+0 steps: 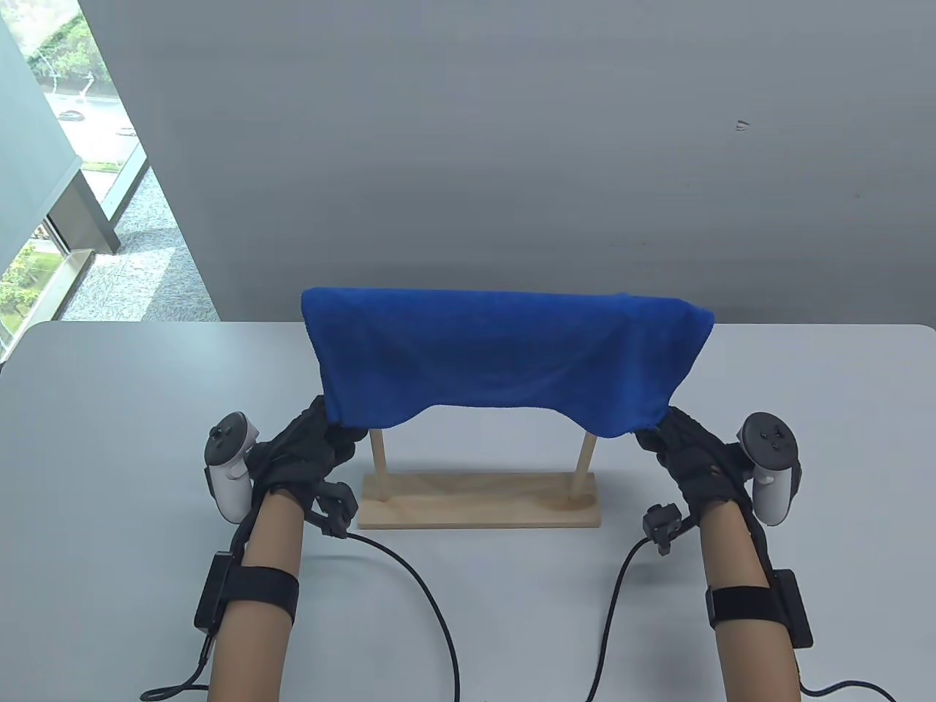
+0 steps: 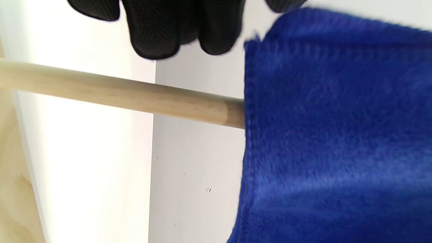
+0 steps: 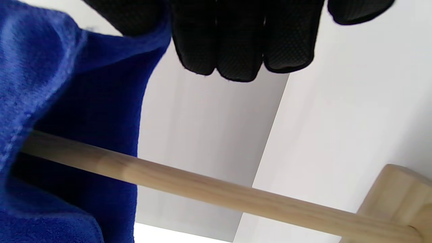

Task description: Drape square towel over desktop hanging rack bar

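A blue square towel (image 1: 504,358) hangs over the top bar of a wooden desktop rack, and the bar is hidden under it. The rack's base (image 1: 475,504) and two posts (image 1: 379,464) show below the towel's front edge. My left hand (image 1: 336,428) pinches the towel's lower left corner. My right hand (image 1: 651,437) pinches its lower right corner. The left wrist view shows gloved fingers (image 2: 158,30), the towel (image 2: 337,135) and a post (image 2: 128,94). The right wrist view shows fingers (image 3: 236,40) at the towel's edge (image 3: 67,84), above a post (image 3: 202,189).
The rack stands mid-table on a pale grey table (image 1: 110,439), close to its far edge. A grey wall (image 1: 512,146) rises behind, and a window (image 1: 66,183) is at the far left. Black cables (image 1: 409,578) trail from both wrists across the near table.
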Motion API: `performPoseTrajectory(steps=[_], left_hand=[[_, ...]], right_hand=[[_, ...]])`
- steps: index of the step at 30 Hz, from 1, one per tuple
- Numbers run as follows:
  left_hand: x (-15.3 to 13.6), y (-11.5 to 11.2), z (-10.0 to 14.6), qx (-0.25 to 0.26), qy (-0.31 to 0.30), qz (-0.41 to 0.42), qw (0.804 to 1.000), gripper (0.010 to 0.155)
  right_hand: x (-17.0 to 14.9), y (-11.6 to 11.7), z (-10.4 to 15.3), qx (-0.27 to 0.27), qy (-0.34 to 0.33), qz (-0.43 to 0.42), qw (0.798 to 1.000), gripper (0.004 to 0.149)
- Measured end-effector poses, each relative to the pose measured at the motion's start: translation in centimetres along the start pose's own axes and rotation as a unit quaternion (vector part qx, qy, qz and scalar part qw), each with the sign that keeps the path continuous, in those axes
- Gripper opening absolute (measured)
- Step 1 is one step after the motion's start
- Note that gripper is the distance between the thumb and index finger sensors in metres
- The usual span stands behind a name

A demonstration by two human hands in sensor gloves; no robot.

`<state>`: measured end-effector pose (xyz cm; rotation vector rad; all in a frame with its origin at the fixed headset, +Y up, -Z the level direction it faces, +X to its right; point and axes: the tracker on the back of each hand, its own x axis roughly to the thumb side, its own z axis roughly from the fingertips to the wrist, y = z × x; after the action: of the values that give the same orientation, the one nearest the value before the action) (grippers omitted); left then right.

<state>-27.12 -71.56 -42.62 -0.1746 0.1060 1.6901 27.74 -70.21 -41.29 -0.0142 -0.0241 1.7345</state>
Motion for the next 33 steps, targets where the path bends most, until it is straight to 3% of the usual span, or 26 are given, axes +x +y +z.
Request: performPoseTrajectory(steps=[6,10,13,14,16,18,20,21,24,25,27,29,33], left_hand=[[-1.6,0.5,3.3,0.043,0.041,-0.043,0.997,0.066],[-2.2,-0.4,6.0,0.024,0.040,-0.086,0.995,0.074],[-2.1,-2.2,8.2,-0.007,0.012,-0.152,0.988,0.081],[-2.0,-3.1,9.1,-0.021,-0.004,-0.196,0.980,0.082],[-1.7,-4.7,10.5,-0.046,-0.030,-0.287,0.956,0.083],[-1.4,-6.7,12.0,-0.069,-0.056,-0.409,0.908,0.084],[-1.4,-8.9,13.5,-0.084,-0.086,-0.534,0.837,0.085],[-1.6,-9.7,14.0,-0.087,-0.100,-0.569,0.811,0.085],[-3.2,-12.0,15.5,-0.082,-0.143,-0.689,0.706,0.085],[-3.9,-12.5,15.6,-0.082,-0.147,-0.727,0.666,0.086],[-4.8,-13.2,15.5,-0.107,-0.123,-0.776,0.610,0.088],[-5.1,-13.4,15.5,-0.112,-0.108,-0.793,0.589,0.088],[-5.3,-13.3,15.5,-0.125,-0.118,-0.772,0.612,0.088]], right_hand=[[-0.4,-0.1,3.1,-0.005,0.002,0.048,0.999,0.048],[0.4,0.9,5.9,0.008,-0.023,0.116,0.993,0.051],[1.5,2.1,8.4,0.028,-0.056,0.221,0.973,0.055],[1.9,2.7,9.5,0.038,-0.069,0.275,0.958,0.057],[2.4,3.6,10.9,0.053,-0.087,0.348,0.932,0.062],[2.7,4.8,12.4,0.072,-0.110,0.412,0.902,0.066],[2.7,6.2,13.9,0.094,-0.135,0.470,0.867,0.071],[2.6,6.6,14.3,0.098,-0.144,0.487,0.856,0.073],[2.0,8.4,15.6,0.113,-0.183,0.548,0.808,0.077],[1.8,9.0,15.8,0.128,-0.189,0.567,0.791,0.079],[1.6,9.8,16.2,0.149,-0.181,0.605,0.760,0.081],[1.4,10.2,16.4,0.162,-0.173,0.628,0.742,0.083],[1.2,10.1,16.3,0.164,-0.170,0.623,0.746,0.083]])
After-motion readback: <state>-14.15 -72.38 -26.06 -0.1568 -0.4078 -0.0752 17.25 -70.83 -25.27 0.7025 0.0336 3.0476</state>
